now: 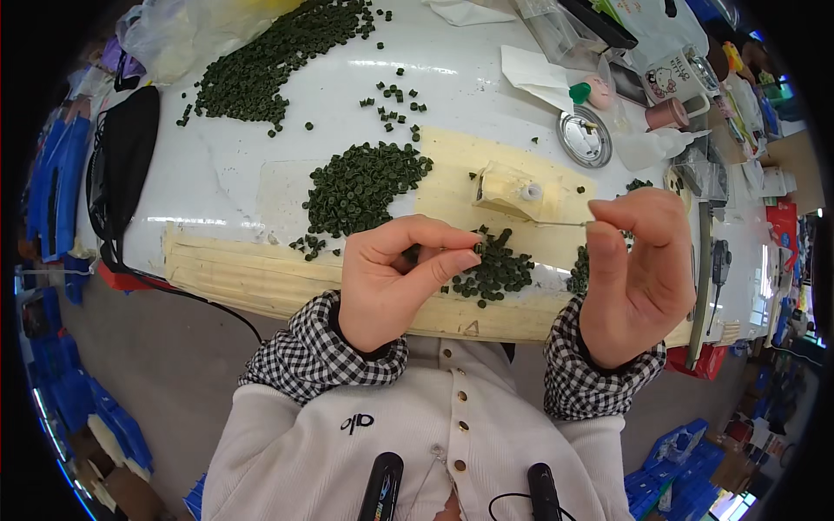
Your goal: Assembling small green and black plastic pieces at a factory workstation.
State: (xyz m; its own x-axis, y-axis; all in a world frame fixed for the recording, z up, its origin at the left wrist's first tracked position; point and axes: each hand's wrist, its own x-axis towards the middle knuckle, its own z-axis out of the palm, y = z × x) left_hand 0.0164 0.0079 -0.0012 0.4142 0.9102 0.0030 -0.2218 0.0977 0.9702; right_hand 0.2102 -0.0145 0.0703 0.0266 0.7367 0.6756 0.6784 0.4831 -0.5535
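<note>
My left hand point(388, 276) pinches a small dark green spool-shaped part point(478, 248) between thumb and index finger. It hovers over a small heap of the same parts point(497, 271) near the table's front edge. In the fingertips of my right hand point(641, 269) is a thin rod point(563, 224), pointing left. Its far end lies close to a tape-wrapped block point(504, 193) with a pale nozzle point(530, 192) on top. A larger pile of green parts point(365, 186) lies beyond my left hand.
The biggest pile of green parts point(287, 56) spreads at the back left beside clear plastic bags point(187, 35). A round metal lid point(584, 137), a squeeze bottle point(647, 148), a thread spool point(667, 116) and a white mug point(676, 78) stand at the right. Masking tape point(252, 269) covers the front edge.
</note>
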